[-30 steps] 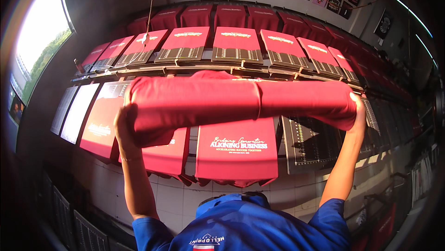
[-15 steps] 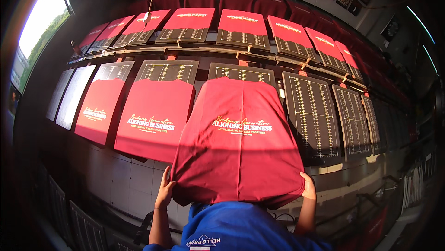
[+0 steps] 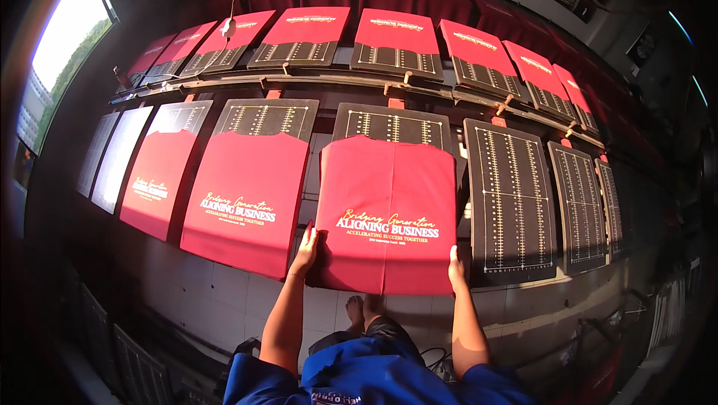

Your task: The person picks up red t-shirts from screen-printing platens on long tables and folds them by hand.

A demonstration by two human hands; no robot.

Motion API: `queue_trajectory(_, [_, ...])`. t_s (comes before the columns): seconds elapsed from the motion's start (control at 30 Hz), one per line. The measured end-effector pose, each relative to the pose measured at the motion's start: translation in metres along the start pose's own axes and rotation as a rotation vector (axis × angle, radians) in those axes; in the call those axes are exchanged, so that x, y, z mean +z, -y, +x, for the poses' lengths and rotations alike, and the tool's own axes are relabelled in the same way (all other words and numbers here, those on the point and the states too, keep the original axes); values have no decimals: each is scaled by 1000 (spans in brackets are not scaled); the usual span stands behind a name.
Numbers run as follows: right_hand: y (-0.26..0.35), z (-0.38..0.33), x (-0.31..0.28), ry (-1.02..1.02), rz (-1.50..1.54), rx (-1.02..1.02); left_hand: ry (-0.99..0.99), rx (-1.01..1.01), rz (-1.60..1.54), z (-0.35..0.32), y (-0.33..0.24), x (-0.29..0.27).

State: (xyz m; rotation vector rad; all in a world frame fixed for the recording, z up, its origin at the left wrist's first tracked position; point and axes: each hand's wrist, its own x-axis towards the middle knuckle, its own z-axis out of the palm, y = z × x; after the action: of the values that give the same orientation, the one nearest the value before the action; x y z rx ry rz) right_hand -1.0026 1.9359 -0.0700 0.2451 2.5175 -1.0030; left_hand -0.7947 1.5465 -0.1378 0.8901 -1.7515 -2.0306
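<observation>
A red shirt panel (image 3: 389, 188) with white and yellow printing and a curved neck edge is draped over a black board. The board's bare upper part (image 3: 393, 121), marked with white and yellow scale lines, shows beyond the neck edge. My left hand (image 3: 304, 252) grips the panel's left side near its lower corner. On the opposite side, my right hand (image 3: 456, 267) grips the right edge, thumb side up. The fingers of both hands are partly hidden by the cloth and board edge. A lengthwise crease runs down the panel's middle.
To the left, another printed red panel (image 3: 247, 188) covers a board. Bare marked boards (image 3: 512, 195) stand to the right. Behind a rail (image 3: 344, 77), a far row of boards carries printed red panels (image 3: 393, 31). A cable with a white fitting (image 3: 229, 28) hangs at the upper left.
The panel's lower end has been drawn down flatter over the board, and its sides now follow the board's edges. Both my hands have moved inward and away from my body.
</observation>
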Motion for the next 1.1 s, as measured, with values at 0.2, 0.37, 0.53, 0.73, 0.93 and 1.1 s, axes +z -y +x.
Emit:
queue_trajectory(0.2, [-96,72,34,326,694,315,273,-485,-579,-7,43,9])
queue_trajectory(0.37, [-168,26,19,504,955,357,370,-720,-642,-93,16,-47])
queue_trajectory(0.53, [-210,-21,-67,893,1094,545,234,-746,-477,-149,-34,-92])
queue_trajectory(0.73, [-37,-62,-150,427,1120,-143,269,-274,-272,-128,-181,-87])
queue_trajectory(0.93, [97,-109,-226,278,1203,-658,135,285,-605,-87,-297,-95])
queue_trajectory(1.1, [176,-191,-237,281,1229,-1242,215,599,-690,-77,-361,-189])
